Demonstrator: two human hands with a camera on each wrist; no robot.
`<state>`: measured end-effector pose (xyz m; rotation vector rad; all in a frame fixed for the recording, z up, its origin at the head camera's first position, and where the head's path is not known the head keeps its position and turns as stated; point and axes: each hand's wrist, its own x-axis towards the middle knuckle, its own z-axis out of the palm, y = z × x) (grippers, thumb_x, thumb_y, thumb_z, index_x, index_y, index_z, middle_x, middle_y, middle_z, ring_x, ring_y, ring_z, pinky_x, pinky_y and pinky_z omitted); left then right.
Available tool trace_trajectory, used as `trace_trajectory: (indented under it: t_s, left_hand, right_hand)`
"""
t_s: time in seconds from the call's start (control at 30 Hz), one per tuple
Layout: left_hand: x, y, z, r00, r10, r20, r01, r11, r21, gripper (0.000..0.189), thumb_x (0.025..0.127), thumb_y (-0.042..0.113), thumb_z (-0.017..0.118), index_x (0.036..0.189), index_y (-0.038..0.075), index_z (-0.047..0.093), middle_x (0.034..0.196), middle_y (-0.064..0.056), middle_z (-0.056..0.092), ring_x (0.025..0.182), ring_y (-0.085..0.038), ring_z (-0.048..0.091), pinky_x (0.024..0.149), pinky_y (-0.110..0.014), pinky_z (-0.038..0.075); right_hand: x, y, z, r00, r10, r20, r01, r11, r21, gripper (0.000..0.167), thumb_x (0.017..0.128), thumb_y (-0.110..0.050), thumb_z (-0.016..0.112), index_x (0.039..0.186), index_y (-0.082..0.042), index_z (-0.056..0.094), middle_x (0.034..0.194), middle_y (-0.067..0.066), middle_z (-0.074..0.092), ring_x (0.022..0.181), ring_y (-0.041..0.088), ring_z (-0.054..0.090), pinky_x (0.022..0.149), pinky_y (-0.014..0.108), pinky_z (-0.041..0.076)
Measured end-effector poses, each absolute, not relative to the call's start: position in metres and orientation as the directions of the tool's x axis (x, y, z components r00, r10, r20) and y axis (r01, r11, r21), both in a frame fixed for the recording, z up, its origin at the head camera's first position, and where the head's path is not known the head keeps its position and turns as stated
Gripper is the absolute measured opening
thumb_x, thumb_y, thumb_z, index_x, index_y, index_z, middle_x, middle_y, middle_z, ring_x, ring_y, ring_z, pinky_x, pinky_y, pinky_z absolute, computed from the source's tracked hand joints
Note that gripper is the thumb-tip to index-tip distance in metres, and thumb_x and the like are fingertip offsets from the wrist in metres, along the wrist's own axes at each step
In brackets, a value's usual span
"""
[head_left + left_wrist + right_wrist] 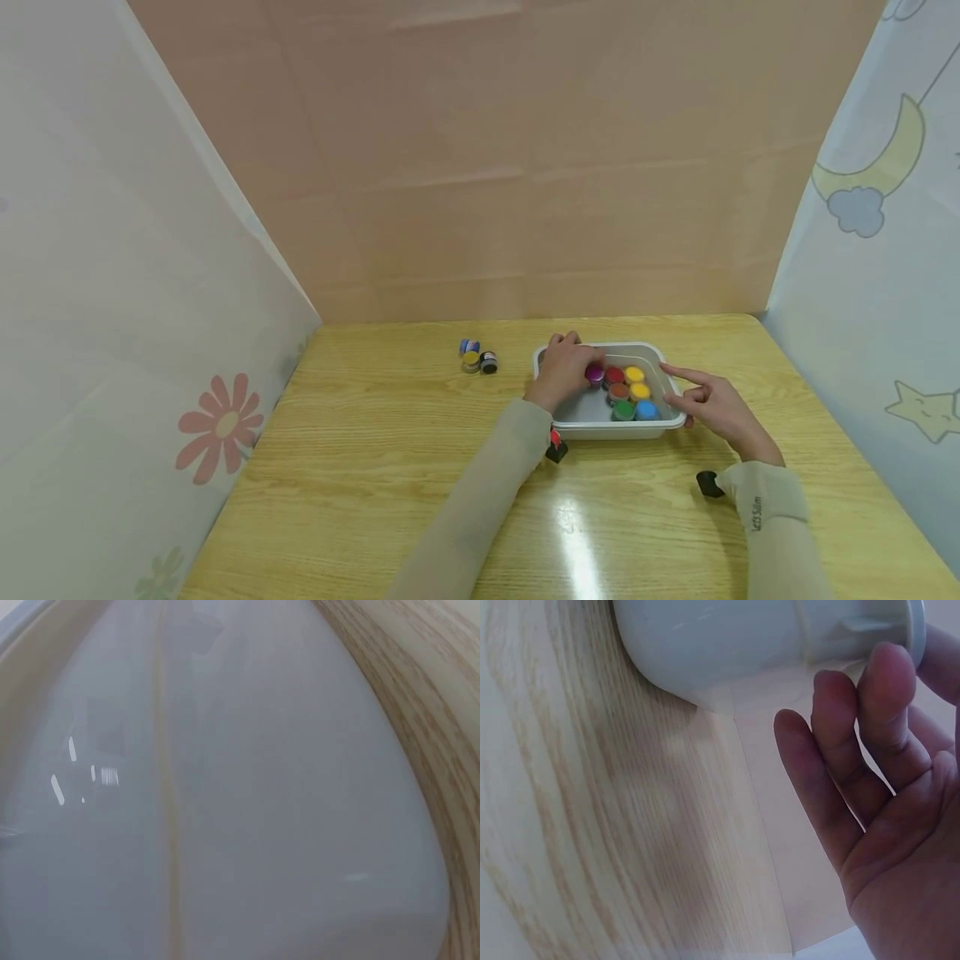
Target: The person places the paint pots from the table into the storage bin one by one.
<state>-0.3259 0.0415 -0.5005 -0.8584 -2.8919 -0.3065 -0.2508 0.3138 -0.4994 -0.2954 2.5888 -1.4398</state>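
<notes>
A white plastic tray stands on the table, with several small paint jars inside. My left hand reaches over its left side and pinches a purple-lidded paint jar, partly hidden by the fingers. Beside that jar are a dark red jar, a brownish-orange jar, a green jar, a blue jar and two yellow jars. At the tray's right end, my right hand grips the rim, its fingers against the outside. The tray's smooth wall fills the left wrist view.
Left of the tray, three more jars lie close together: a blue one, a yellow one and a black one. A tan backdrop rises behind the wooden table, with patterned panels at both sides.
</notes>
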Motion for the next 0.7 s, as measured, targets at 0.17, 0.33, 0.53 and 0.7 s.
trace_trajectory:
  t_s: [0.17,0.33,0.53,0.7]
  left_hand:
    - [-0.3261,0.0414,-0.5012,-0.828,0.536,0.163,0.558,0.817,0.148,0.025,0.087,0.028,0.085,0.109,0.039,0.076,0.107,0.025,0.071,0.098,-0.009,0.044,0.094,-0.03,0.034]
    - [-0.3242,0.04,-0.5005,-0.83,0.534,0.161,0.555,0.817,0.155,0.027,0.086,0.029,0.086,0.11,0.039,0.077,0.111,0.025,0.072,0.1,-0.008,0.045,0.096,-0.031,0.035]
    - [-0.3223,0.0393,-0.4979,-0.819,0.543,0.185,0.57,0.806,0.157,0.023,0.087,0.029,0.085,0.107,0.038,0.078,0.109,0.024,0.073,0.098,-0.009,0.046,0.096,-0.031,0.036]
    - [-0.3226,0.04,-0.4965,-0.824,0.545,0.157,0.566,0.807,0.168,0.028,0.088,0.03,0.084,0.113,0.038,0.076,0.115,0.024,0.072,0.102,-0.008,0.047,0.102,-0.031,0.036]
  right_hand:
    - [-0.2509,0.314,-0.4996,-0.967,-0.25,-0.046,-0.088,0.502,-0.86,0.064,0.102,-0.028,0.068,0.157,-0.005,0.043,0.056,0.009,0.059,0.058,0.035,0.061,0.058,0.037,0.046]
    - [-0.2504,0.3139,-0.5011,-0.967,-0.252,-0.041,-0.094,0.499,-0.861,0.065,0.101,-0.025,0.07,0.156,-0.005,0.044,0.056,0.014,0.056,0.055,0.034,0.057,0.049,0.036,0.039]
    - [-0.2495,0.3137,-0.5003,-0.966,-0.257,-0.035,-0.101,0.497,-0.862,0.065,0.101,-0.023,0.07,0.156,-0.004,0.043,0.055,0.015,0.054,0.054,0.033,0.055,0.048,0.036,0.036]
    - [-0.2496,0.3139,-0.4999,-0.967,-0.251,-0.036,-0.097,0.501,-0.86,0.065,0.1,-0.023,0.07,0.156,-0.004,0.043,0.055,0.015,0.055,0.053,0.033,0.054,0.048,0.036,0.036]
